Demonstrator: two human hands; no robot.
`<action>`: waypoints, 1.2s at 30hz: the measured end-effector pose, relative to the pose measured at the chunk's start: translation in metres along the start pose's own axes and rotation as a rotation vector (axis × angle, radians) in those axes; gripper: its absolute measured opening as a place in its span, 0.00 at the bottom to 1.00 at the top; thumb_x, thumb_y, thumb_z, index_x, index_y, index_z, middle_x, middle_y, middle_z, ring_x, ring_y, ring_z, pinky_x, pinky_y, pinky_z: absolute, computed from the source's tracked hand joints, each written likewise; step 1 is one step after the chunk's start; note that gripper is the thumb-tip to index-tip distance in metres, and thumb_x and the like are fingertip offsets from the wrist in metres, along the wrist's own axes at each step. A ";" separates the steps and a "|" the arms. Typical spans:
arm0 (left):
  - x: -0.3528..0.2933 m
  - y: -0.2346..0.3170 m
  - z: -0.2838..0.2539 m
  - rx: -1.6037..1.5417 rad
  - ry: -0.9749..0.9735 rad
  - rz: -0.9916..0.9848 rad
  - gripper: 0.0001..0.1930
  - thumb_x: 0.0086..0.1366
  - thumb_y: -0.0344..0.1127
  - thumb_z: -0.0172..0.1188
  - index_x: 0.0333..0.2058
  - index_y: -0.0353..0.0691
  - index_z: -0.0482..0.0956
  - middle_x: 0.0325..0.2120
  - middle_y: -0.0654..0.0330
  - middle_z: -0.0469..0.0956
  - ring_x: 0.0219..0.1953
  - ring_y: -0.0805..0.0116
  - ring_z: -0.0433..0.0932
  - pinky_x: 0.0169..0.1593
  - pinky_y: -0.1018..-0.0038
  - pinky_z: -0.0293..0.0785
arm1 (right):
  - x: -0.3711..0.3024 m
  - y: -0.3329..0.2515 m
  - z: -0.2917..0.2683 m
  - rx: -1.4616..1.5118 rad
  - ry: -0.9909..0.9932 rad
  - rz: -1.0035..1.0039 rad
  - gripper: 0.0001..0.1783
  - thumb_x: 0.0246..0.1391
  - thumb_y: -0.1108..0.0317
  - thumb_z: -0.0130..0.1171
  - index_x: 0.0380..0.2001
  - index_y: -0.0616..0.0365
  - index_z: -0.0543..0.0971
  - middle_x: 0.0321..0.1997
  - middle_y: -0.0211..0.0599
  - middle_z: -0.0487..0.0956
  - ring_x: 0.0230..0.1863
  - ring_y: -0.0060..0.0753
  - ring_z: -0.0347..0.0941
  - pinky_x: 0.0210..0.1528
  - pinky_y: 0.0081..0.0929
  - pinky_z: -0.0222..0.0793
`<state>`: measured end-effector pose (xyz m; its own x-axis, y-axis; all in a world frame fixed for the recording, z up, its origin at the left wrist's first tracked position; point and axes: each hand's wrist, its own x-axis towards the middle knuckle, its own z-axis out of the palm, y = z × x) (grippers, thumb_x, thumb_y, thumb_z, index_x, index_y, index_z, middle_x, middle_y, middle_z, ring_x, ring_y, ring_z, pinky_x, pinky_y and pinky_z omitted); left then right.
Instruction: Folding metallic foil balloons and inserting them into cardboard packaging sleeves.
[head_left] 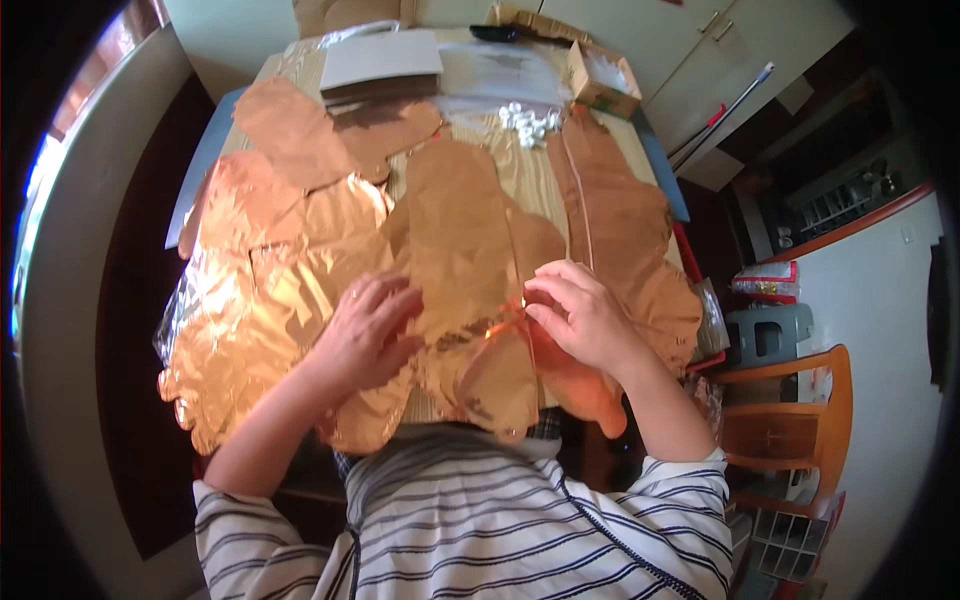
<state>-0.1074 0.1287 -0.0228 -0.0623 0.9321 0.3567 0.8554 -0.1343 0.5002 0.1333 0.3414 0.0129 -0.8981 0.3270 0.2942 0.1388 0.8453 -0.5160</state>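
Note:
Flat, deflated copper-coloured foil balloons cover much of the table. A long-lobed foil balloon [460, 210] lies in the middle, in front of me. My right hand [580, 312] is at its right side, thumb and fingers pinched on a bit of shiny orange foil [507, 322] near a crumpled part. Exactly which edge it grips is partly hidden by the fingers. My left hand [370, 330] is over the balloon's left side, palm down, its fingers bent and apart, holding nothing. Shiny crumpled foil balloons [270, 300] spread to the left; another folded foil balloon [620, 200] lies to the right.
At the table's far side stand a white-topped box [380, 62], clear plastic bags [500, 75], a pile of small white pieces [528, 125] and an open cardboard box [605, 80]. A wooden chair [835, 430] and a grey stool [765, 335] stand to the right.

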 end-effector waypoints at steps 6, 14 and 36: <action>-0.004 -0.003 -0.011 0.095 -0.009 0.029 0.27 0.56 0.36 0.67 0.54 0.36 0.74 0.53 0.47 0.72 0.59 0.45 0.68 0.63 0.54 0.64 | -0.019 0.001 0.025 0.040 0.112 0.143 0.18 0.55 0.65 0.66 0.46 0.62 0.79 0.52 0.46 0.76 0.54 0.50 0.73 0.55 0.38 0.70; -0.012 -0.014 -0.008 0.167 -0.002 0.068 0.27 0.57 0.37 0.67 0.55 0.38 0.74 0.55 0.48 0.71 0.57 0.46 0.71 0.60 0.56 0.68 | -0.054 -0.027 0.037 -0.187 0.087 0.038 0.21 0.58 0.61 0.62 0.53 0.59 0.78 0.61 0.47 0.73 0.64 0.52 0.66 0.69 0.52 0.55; 0.019 -0.022 0.021 0.055 0.029 0.078 0.21 0.63 0.42 0.61 0.51 0.35 0.75 0.51 0.49 0.72 0.56 0.52 0.71 0.61 0.59 0.63 | -0.085 -0.052 0.068 -0.269 -0.041 -0.001 0.28 0.58 0.58 0.61 0.60 0.58 0.73 0.68 0.49 0.66 0.70 0.55 0.59 0.71 0.57 0.49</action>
<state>-0.1163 0.1564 -0.0438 -0.0089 0.9093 0.4161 0.8852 -0.1864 0.4262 0.1741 0.2411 -0.0398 -0.9136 0.3132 0.2594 0.2388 0.9294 -0.2813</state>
